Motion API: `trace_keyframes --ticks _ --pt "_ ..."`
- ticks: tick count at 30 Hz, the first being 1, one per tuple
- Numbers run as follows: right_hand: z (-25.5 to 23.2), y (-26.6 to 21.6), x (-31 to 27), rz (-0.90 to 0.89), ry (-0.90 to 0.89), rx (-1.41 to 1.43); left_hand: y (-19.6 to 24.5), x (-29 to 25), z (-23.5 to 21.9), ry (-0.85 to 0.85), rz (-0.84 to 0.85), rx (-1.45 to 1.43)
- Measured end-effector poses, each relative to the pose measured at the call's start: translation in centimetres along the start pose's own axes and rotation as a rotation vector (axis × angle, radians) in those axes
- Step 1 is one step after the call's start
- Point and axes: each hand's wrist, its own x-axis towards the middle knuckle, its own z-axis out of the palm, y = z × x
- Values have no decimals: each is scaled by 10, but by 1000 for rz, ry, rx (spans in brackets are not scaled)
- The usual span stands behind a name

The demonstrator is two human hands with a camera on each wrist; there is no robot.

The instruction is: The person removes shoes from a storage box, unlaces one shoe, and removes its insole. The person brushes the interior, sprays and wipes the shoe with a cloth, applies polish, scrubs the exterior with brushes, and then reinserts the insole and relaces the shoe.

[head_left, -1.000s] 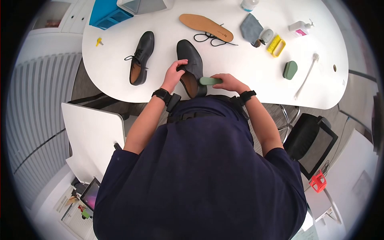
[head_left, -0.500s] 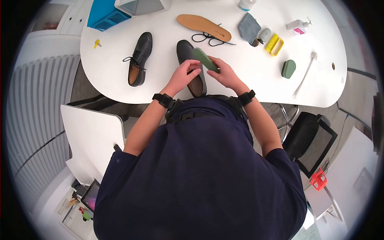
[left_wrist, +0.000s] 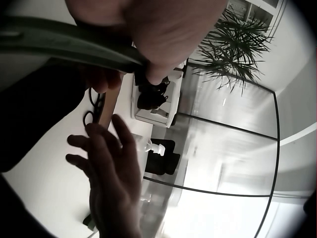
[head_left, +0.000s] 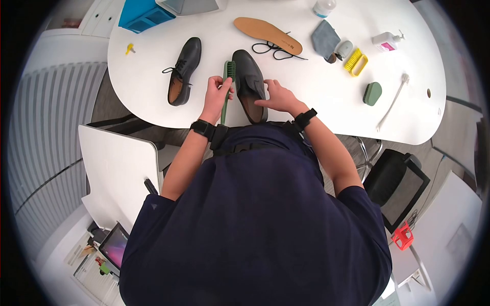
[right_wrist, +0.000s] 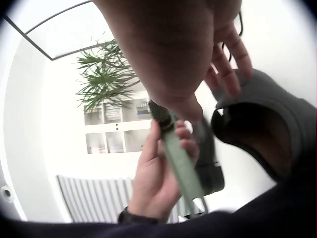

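Observation:
A black leather shoe (head_left: pixel 249 81) lies near the white table's (head_left: pixel 316 97) front edge, toe pointing away. My left hand (head_left: pixel 219 91) grips the long handle of a green brush (head_left: pixel 225 94) just left of the shoe, with the bristle head (head_left: pixel 230 68) up beside the toe. In the right wrist view that left hand (right_wrist: pixel 157 174) is curled round the green brush (right_wrist: pixel 181 167). My right hand (head_left: pixel 269 97) rests on the shoe's right side by the opening, fingers relaxed. The left wrist view shows the right hand (left_wrist: pixel 110 168) with fingers spread and holding nothing.
A second black shoe (head_left: pixel 184 71) lies to the left. Farther back are a tan insole (head_left: pixel 268 34), black laces (head_left: pixel 275 50), a grey cloth (head_left: pixel 324 38), a yellow brush (head_left: pixel 353 58), a green pad (head_left: pixel 371 92), a white long-handled brush (head_left: pixel 393 99) and a pump bottle (head_left: pixel 387 38).
The green brush has passed from my right hand to my left, which moved to the shoe's left side. My right hand now rests on the shoe.

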Motion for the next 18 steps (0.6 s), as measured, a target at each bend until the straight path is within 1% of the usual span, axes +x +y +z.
trace_keyframes --ticks 1,3,4,6,7,9,10,11,12,13,14,15,16,17,18 --pt "7 4 2 -1 0 1 -3 0 -3 1 0 1" --pt "22 12 7 50 -101 -80 -7 1 -8 -13 -77 -29" --pt "31 19 10 49 -103 -80 -9 1 -8 -11 -78 -30" --pt "42 37 18 -37 -32 141 -12 -2 -9 20 -75 40" --pt "42 44 18 -37 -35 140 -14 -3 -9 21 -77 39" --pt "35 54 13 18 -43 194 -20 -3 -9 -2 2 174" --pt "41 65 15 42 -16 205 -22 -2 -8 -6 1 171" --pt "40 69 14 45 -15 203 -23 1 -8 -62 34 235" --pt "40 72 12 80 -11 338 -25 4 -7 -118 67 297" --pt "41 75 13 113 -6 474 -26 7 -5 -120 66 296" --pt "42 70 13 77 47 579 -25 9 0 -133 197 421" --pt "41 68 12 78 47 578 -23 11 5 -145 329 546" --pt "38 66 13 105 42 675 -21 14 10 -144 330 545" --pt "34 61 12 133 36 772 -17 17 17 -164 367 586" --pt "33 58 11 132 36 771 -12 19 22 -184 405 628"
